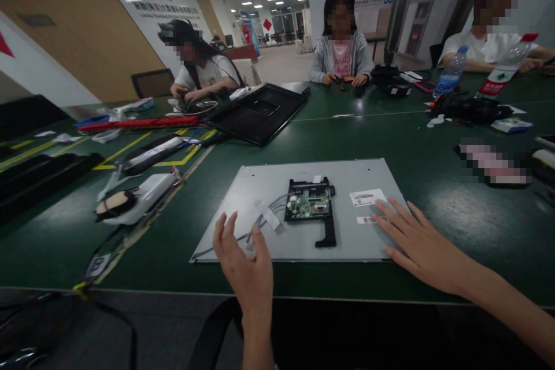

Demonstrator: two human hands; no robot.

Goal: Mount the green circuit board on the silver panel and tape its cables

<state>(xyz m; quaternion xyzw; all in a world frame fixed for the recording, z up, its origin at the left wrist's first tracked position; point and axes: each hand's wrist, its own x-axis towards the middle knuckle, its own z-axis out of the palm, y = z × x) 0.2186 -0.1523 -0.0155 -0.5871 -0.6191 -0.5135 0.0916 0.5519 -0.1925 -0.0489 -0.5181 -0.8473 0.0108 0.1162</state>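
A flat silver-grey display panel (364, 237) lies on the green table with its back facing up. Near its middle sits a green circuit board (306, 206) in a black plastic bracket (330, 232). Grey wires (271, 205) run left from the board, with a strip of clear tape (271, 218) over them. My left hand (247, 260) is raised at the panel's lower left, fingers apart and nothing in them, near the wires. My right hand (420, 243) lies spread at the panel's right edge, fingertips by two white labels (367, 197).
Behind the panel lies a black monitor cover (260, 113). Left stand a white device (139, 199) and cables (104, 260); on the right are a phone (492, 165), bottles (451, 72) and a black bundle (470, 108). Three people sit across the table (329, 139).
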